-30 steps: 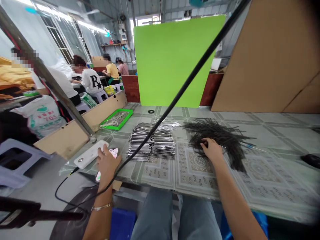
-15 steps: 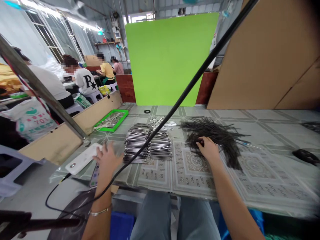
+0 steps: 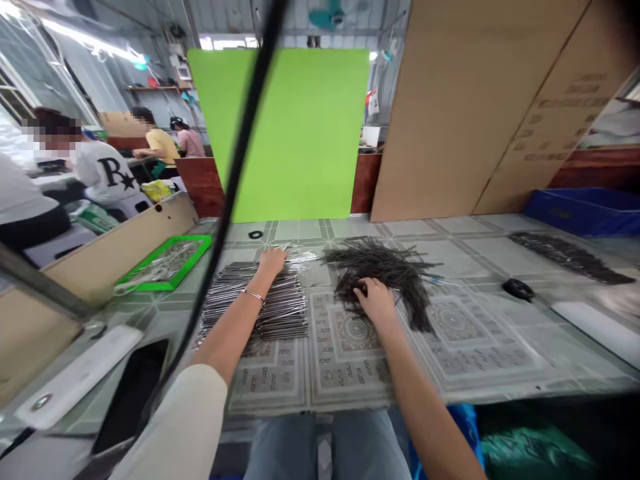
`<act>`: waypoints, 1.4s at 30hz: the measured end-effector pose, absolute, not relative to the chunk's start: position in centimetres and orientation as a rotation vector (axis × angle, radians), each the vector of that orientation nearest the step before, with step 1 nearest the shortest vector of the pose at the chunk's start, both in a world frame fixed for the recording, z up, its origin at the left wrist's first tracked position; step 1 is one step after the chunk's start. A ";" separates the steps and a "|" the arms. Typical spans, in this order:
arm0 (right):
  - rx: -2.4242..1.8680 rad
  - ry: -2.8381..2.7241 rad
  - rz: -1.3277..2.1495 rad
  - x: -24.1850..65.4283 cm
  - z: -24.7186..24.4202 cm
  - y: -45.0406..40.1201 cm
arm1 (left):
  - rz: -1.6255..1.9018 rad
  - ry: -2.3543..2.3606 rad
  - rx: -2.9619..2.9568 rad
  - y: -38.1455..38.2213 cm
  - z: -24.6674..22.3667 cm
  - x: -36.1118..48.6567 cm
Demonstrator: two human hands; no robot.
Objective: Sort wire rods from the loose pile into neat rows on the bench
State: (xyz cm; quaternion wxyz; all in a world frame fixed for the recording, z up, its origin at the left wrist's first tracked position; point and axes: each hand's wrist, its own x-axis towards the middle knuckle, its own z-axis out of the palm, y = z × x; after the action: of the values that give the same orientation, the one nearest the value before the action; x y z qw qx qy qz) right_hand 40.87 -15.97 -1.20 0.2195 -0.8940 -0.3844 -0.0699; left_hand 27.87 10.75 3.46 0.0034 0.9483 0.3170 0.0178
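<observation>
While the left hand (image 3: 273, 261) extends over two stacks of metal rods (image 3: 284, 307) to some loose rods (image 3: 303, 259) behind them, the right hand (image 3: 376, 300) curls at one heap of dark strips (image 3: 383, 259); whether either grasps anything, I cannot tell. One green tray (image 3: 193, 264) and one black phone (image 3: 133, 393) share the surface (image 3: 475, 250).

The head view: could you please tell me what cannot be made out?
In the head view:
Anything the bare left hand touches: hidden by the hand.
Some slim silvery metal rods: behind the left forearm.
Anything the bare right hand holds: hidden by the hand.
Printing on the tall brown cardboard panel: blurred.
</observation>
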 end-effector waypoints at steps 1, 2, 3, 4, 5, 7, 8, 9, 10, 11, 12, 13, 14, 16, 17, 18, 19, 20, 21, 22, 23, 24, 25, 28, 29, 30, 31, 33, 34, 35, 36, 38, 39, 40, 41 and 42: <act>-2.487 -1.050 -0.187 40.8 -1.2 -15.9 | 0.020 1.027 2.975 11.2 3.1 28.1; -2.496 -1.041 -0.184 40.8 -1.2 -15.9 | -0.016 1.053 2.979 11.5 2.8 28.2; -2.502 -1.035 -0.185 40.8 -1.1 -15.9 | -0.047 1.072 2.986 11.8 2.6 28.3; -2.506 -1.033 -0.188 40.8 -1.1 -15.9 | -0.068 1.079 2.993 12.0 2.4 28.4; -2.507 -1.035 -0.193 40.8 -1.1 -15.9 | -0.083 1.084 3.000 12.2 2.3 28.4; -2.508 -1.037 -0.192 40.8 -1.0 -15.9 | -0.105 1.089 3.012 12.4 2.1 28.5; -2.509 -1.037 -0.186 40.8 -1.0 -15.9 | -0.114 1.091 3.018 12.5 2.0 28.6; -2.510 -1.033 -0.181 40.8 -0.9 -16.0 | -0.122 1.090 3.022 12.5 2.0 28.7; -2.511 -1.030 -0.179 40.8 -0.8 -16.0 | -0.131 1.090 3.026 12.6 1.9 28.8; -2.510 -1.027 -0.185 40.7 -0.7 -16.0 | -0.138 1.089 3.030 12.6 1.9 28.9; -2.506 -1.029 -0.199 40.6 -0.6 -16.0 | -0.142 1.086 3.035 12.6 1.9 29.0; -2.496 -1.040 -0.218 40.4 -0.6 -16.0 | -0.143 1.082 3.040 12.6 1.9 29.1; -2.481 -1.064 -0.235 40.2 -0.6 -15.9 | -0.140 1.074 3.046 12.6 1.9 29.1; -2.451 -1.146 -0.245 39.7 -0.6 -15.7 | -0.128 1.049 3.056 12.6 1.8 29.0; -2.442 -1.193 -0.237 39.4 -0.7 -15.6 | -0.119 1.033 3.059 12.6 1.8 29.0; -2.439 -1.234 -0.222 39.2 -0.7 -15.4 | -0.110 1.020 3.058 12.6 1.9 28.9; -2.443 -1.263 -0.206 39.0 -0.8 -15.3 | -0.099 1.008 3.055 12.6 1.9 28.9; -2.449 -1.279 -0.191 38.8 -1.0 -15.2 | -0.084 0.999 3.049 12.6 1.9 28.9; -2.457 -1.284 -0.182 38.6 -1.1 -15.1 | -0.066 0.992 3.040 12.6 2.0 28.9; -2.464 -1.282 -0.180 38.6 -1.1 -15.0 | -0.039 0.984 3.029 12.6 2.1 28.9; -2.472 -1.278 -0.185 38.5 -1.2 -15.0 | -0.005 0.975 3.016 12.7 2.2 28.8; -2.480 -1.273 -0.195 38.5 -1.2 -14.9 | 0.033 0.966 3.001 12.7 2.5 28.8; -2.490 -1.267 -0.205 38.4 -1.2 -14.9 | 0.064 0.960 2.992 12.6 2.7 28.7; -2.520 -1.242 -0.207 38.3 -1.0 -14.8 | 0.381 0.916 2.816 11.6 3.9 28.0; -2.528 -1.233 -0.199 38.2 -0.9 -14.8 | 0.550 0.869 2.682 11.0 4.3 27.8; -2.535 -1.224 -0.191 38.1 -0.8 -14.8 | 0.720 0.795 2.503 10.1 4.7 27.5; -2.543 -1.216 -0.182 38.1 -0.7 -14.7 | 0.833 0.705 2.325 9.0 5.0 27.2; -2.556 -1.208 -0.158 38.1 -0.5 -14.7 | 0.920 0.561 1.988 6.6 5.5 26.5; -2.560 -1.209 -0.145 38.1 -0.4 -14.8 | 0.919 0.497 1.854 5.4 5.6 26.1; -2.560 -1.212 -0.133 38.1 -0.4 -14.9 | 0.916 0.448 1.745 4.2 5.5 25.7; -2.555 -1.219 -0.124 38.2 -0.3 -15.0 | 0.893 0.406 1.663 3.1 5.2 25.3; -2.539 -1.232 -0.107 38.5 -0.3 -15.3 | 0.844 0.359 1.544 1.3 4.3 24.5; -2.529 -1.230 -0.097 38.7 -0.3 -15.5 | 0.831 0.358 1.492 0.6 3.7 24.2; -2.512 -1.220 -0.084 38.9 -0.4 -15.7 | 0.824 0.367 1.453 0.1 3.1 23.9; -2.484 -1.204 -0.071 39.0 -0.5 -15.8 | 0.822 0.376 1.431 -0.3 2.5 23.7; -2.438 -1.184 -0.059 39.2 -0.5 -15.8 | 0.819 0.378 1.430 -0.6 2.0 23.6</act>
State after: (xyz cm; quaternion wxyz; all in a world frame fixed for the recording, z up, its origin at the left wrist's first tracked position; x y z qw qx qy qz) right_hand 39.22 -15.84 -0.54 0.2138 -0.8785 -0.4268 -0.0212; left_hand 23.60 -0.55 1.96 0.6636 0.6327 0.1671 0.3625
